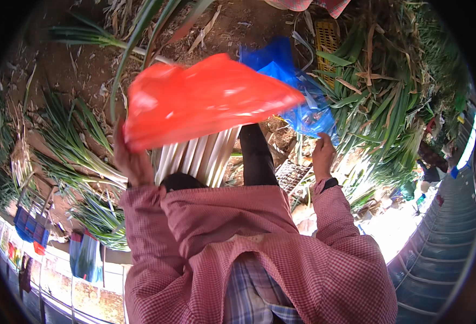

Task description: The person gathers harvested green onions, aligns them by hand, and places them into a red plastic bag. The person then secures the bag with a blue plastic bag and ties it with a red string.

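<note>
My left hand (132,162) grips one end of a red plastic bag (205,97), which spreads blurred across the view towards the right. Under the bag, a row of white leek stalks (197,156) lies between my dark-clad legs. My right hand (324,154) is raised at the right, its fingertips at the lower edge of a crumpled blue plastic bag (308,109); whether they pinch it is unclear. Long green leek leaves (140,44) stick out beyond the red bag at the upper left. The bag hides part of the stalks.
Leek bunches (76,150) lie on the soil at the left. A large heap of leeks (383,109) fills the right side, with a yellow plastic crate (326,44) beside it. A checked cloth (298,4) shows at the top edge. A folding chair (33,222) stands at the lower left.
</note>
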Motion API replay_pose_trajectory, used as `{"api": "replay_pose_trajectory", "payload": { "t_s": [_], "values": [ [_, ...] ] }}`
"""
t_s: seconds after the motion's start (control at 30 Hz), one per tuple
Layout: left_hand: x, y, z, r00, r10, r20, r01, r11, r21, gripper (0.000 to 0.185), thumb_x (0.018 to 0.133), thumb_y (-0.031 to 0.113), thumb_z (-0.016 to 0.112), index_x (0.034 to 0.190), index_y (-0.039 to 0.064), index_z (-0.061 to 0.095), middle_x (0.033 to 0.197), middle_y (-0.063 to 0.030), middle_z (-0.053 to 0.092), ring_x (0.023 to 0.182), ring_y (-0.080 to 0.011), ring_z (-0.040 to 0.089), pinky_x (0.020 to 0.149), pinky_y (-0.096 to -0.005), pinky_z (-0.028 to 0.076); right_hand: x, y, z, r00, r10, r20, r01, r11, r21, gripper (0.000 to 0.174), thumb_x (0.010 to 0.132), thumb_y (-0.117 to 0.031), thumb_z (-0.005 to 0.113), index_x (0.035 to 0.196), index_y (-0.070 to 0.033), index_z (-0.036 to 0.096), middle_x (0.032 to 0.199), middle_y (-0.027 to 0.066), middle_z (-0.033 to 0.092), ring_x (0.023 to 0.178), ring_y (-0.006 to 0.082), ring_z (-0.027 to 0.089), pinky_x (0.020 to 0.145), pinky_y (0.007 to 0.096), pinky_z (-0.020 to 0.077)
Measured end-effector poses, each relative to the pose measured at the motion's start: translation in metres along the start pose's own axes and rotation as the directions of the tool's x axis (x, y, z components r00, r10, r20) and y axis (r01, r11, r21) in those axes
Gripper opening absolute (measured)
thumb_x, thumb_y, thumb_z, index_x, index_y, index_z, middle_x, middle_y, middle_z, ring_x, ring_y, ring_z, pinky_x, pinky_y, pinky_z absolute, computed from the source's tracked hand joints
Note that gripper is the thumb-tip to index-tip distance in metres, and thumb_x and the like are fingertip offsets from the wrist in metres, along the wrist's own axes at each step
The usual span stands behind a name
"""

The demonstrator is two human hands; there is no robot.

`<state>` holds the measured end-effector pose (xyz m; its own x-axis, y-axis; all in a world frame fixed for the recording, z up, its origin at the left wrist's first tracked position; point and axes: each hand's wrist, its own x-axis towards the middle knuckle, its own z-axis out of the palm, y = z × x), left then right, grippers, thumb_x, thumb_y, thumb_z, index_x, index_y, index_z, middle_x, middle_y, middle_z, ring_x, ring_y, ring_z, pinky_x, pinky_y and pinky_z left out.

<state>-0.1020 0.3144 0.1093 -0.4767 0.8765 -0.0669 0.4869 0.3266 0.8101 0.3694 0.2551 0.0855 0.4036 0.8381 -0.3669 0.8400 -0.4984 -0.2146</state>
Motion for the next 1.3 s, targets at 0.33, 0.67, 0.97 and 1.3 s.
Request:
{"api": "replay_pose_trajectory", "payload": {
  "t_s": [0.33, 0.67, 0.97, 1.3],
  "values": [
    [-0.069, -0.050, 0.002, 0.988, -0.151, 0.030, 0.124, 0.896, 0.427, 0.024, 0.088, 0.003, 0.059, 0.112, 0.000, 0.060, 0.084, -0.0185, 0.067, 0.076, -0.0332, 0.066, 0.067, -0.0388, 0.050, 0.031, -0.192, 0.042, 0.734, -0.630, -0.252, 0.664, 0.591, 0.457, 0.026, 0.086, -0.013, 0.068, 0.111, -0.010, 0.061, 0.105, 0.0102, 0.065, 0.092, 0.0210, 0.065, 0.075, 0.0339, 0.0541],
    [-0.089, -0.030, -0.006, 0.927, -0.334, 0.172, 0.329, 0.943, 0.056, 0.034, 0.100, 0.024, 0.047, 0.097, -0.006, 0.062, 0.073, -0.0110, 0.068, 0.062, -0.0188, 0.062, 0.061, -0.0294, 0.050, 0.077, -0.271, 0.080, 0.223, -0.972, 0.073, 0.947, 0.233, 0.222, 0.077, 0.072, -0.029, 0.075, 0.142, -0.025, 0.043, 0.142, 0.0086, 0.042, 0.133, 0.0278, 0.038, 0.113, 0.0499, 0.0246],
    [-0.069, 0.055, 0.015, 0.635, -0.624, 0.456, 0.752, 0.635, -0.177, 0.046, 0.103, 0.032, 0.038, 0.100, -0.009, 0.059, 0.073, -0.0157, 0.065, 0.059, -0.0232, 0.062, 0.058, -0.0336, 0.050, 0.055, -0.292, 0.098, 0.179, -0.956, -0.233, 0.966, 0.126, 0.225, 0.071, 0.071, -0.025, 0.069, 0.139, -0.025, 0.048, 0.135, 0.0044, 0.051, 0.122, 0.0232, 0.050, 0.104, 0.0454, 0.0375],
    [-0.083, -0.040, -0.059, 0.839, -0.502, 0.211, 0.541, 0.808, -0.231, 0.037, 0.103, 0.033, 0.046, 0.116, 0.000, 0.057, 0.111, -0.0093, 0.060, 0.097, -0.0167, 0.055, 0.082, -0.0316, 0.045, 0.193, -0.220, 0.078, 0.612, -0.713, -0.342, 0.771, 0.633, 0.060, 0.040, 0.075, -0.009, 0.070, 0.113, -0.018, 0.065, 0.105, 0.0067, 0.070, 0.093, 0.0276, 0.068, 0.076, 0.0375, 0.0547]
  ]
}}
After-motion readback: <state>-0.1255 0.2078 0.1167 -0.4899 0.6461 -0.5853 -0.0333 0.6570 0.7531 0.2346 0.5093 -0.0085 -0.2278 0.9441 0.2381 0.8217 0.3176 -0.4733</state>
